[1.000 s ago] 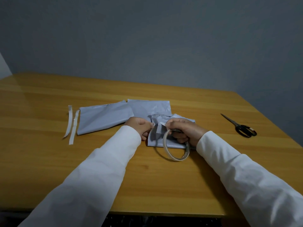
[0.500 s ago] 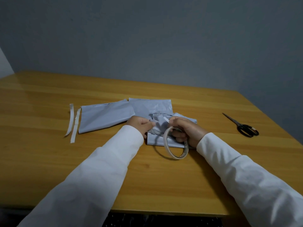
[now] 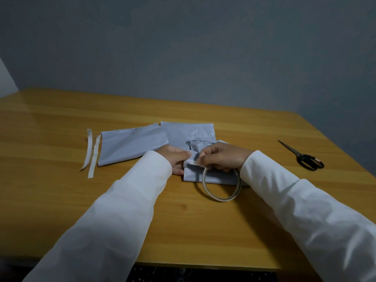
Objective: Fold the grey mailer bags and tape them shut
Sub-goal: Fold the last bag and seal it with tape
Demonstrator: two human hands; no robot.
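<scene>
While your left hand (image 3: 176, 159) pinches the left edge of the folded mailer bag (image 3: 211, 176) at frame centre, your right hand (image 3: 223, 158) curls round the tape roll (image 3: 221, 186) and pinches a short white tab of tape against the bag's folded flap. The roll hangs from your right fingers and overlaps the bag's lower edge, reaching onto the table (image 3: 61, 200).

Status, as judged: this bag is folded but its seal is not confirmed; the tab looks only partly laid and is not yet cut from the roll. The scissors (image 3: 305, 158) lie well apart at right of frame, untouched by either hand.

Two further grey bags are outstanding. One flat bag (image 3: 132, 144) lies left of centre; a second bag (image 3: 189, 132) lies just above your hands, partly under the bag in work. Whether either carries tape cannot be told; both appear flatter and larger than the folded one, so I judge them unfinished.

Two loose white strips (image 3: 91, 153) lie at left, just beside the flat bag. Their purpose is not evident.

Remaining: press and cut the tape, then fold and seal the others.
</scene>
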